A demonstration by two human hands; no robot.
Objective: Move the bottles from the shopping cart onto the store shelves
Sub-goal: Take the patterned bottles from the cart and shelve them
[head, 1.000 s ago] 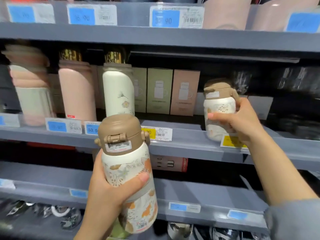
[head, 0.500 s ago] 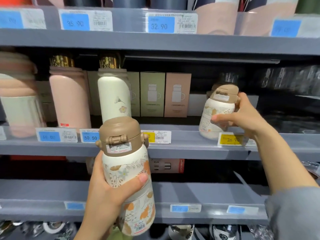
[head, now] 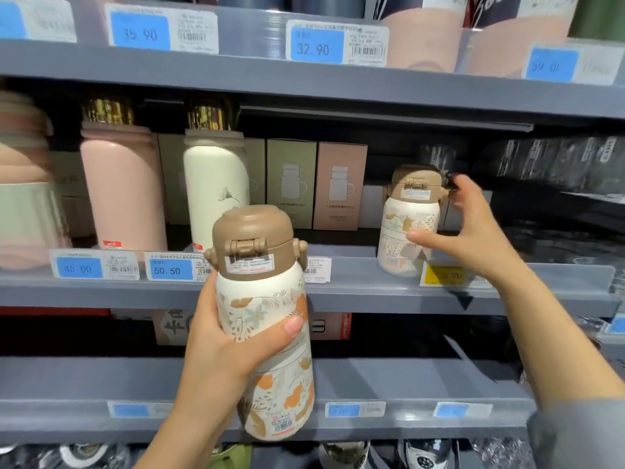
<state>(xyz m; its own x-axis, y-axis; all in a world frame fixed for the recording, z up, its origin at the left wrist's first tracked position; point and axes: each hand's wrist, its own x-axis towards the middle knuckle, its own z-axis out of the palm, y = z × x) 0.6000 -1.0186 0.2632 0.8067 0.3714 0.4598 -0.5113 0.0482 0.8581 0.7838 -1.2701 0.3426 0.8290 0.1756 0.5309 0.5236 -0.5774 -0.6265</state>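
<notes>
On the middle shelf (head: 355,289), one floral bottle (head: 411,228) already stood upright behind the yellow price tag (head: 444,275), with the right hand (head: 473,231) spread loosely beside it, thumb touching its side, gripping nothing. In front of the shelves, a second floral bottle (head: 267,319) not yet placed, clasped in the left hand (head: 223,353). Cart out of view, so remaining count unknowable.

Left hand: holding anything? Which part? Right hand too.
The left hand grips a floral bottle round its middle, thumb across the front. The right hand is spread beside the bottle on the shelf, thumb at its side; no closed grip shows.
</notes>
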